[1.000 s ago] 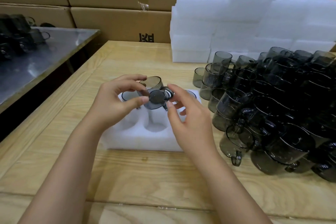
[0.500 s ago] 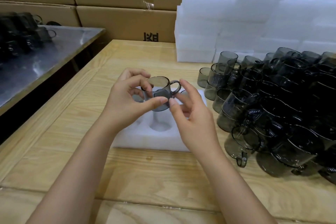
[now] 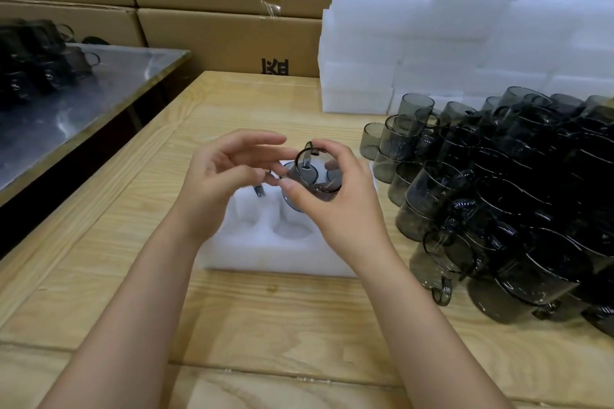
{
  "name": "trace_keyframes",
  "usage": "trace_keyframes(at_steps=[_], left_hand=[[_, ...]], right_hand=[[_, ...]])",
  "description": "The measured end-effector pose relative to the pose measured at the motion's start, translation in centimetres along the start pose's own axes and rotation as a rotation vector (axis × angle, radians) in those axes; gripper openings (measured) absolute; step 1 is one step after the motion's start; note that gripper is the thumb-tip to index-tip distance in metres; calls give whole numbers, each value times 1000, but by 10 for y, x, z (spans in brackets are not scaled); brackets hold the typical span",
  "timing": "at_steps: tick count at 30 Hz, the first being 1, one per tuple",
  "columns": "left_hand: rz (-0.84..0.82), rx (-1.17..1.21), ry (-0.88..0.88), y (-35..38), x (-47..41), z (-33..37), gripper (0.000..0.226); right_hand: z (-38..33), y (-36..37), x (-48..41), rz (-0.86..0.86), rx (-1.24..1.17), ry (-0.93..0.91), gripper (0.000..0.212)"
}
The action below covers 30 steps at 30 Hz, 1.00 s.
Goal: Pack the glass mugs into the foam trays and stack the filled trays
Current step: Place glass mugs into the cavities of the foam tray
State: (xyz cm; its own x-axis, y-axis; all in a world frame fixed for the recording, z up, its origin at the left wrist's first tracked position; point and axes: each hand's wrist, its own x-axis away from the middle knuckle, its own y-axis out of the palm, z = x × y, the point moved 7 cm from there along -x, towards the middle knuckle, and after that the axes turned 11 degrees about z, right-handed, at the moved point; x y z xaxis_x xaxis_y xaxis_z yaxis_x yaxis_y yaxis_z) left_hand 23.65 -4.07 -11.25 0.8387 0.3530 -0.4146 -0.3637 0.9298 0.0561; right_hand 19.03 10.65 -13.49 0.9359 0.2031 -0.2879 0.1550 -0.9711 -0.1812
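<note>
Well, my right hand (image 3: 335, 206) grips a smoky glass mug (image 3: 315, 176) tilted with its mouth toward me, fingers curled round its wall, just above the far row of the foam tray (image 3: 265, 252) at the middle of the tabletop (image 3: 265, 319). My left hand (image 3: 219, 182), at nine o'clock of the mug, is relaxed (fingers apart, clamped on nothing). Loose mugs (image 3: 515, 192) crowd three o'clock; spare foam trays (image 3: 465, 26) are stacked at one o'clock.
</note>
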Motion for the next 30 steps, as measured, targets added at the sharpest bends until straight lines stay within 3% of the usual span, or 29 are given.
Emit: trace_keyframes(at_steps=[4, 7, 10, 13, 18, 22, 24, 30], left_hand=[[359, -67, -5, -41, -9, -10, 29], [504, -149, -142, -69, -14, -33, 28], [454, -109, -390, -67, -13, -65, 37], [359, 61, -500, -51, -8, -78, 46], [357, 38, -418, -52, -12, -77, 44], [353, 207, -439, -48, -9, -79, 27], [344, 251, -465, -46, -7, -80, 34], [277, 117, -397, -45, -9, -78, 31]], right_hand=[[-8, 13, 2, -85, -13, -45, 53], [-10, 27, 5, -170, -14, -52, 58], [-11, 39, 7, -236, -13, -36, 57], [-12, 50, 10, -286, 30, -46, 55], [-17, 56, 14, -281, 103, -98, 55], [-24, 67, 13, -312, 241, -164, 53], [-23, 70, 11, -299, 298, -154, 54], [-31, 74, 13, -214, 620, -301, 47]])
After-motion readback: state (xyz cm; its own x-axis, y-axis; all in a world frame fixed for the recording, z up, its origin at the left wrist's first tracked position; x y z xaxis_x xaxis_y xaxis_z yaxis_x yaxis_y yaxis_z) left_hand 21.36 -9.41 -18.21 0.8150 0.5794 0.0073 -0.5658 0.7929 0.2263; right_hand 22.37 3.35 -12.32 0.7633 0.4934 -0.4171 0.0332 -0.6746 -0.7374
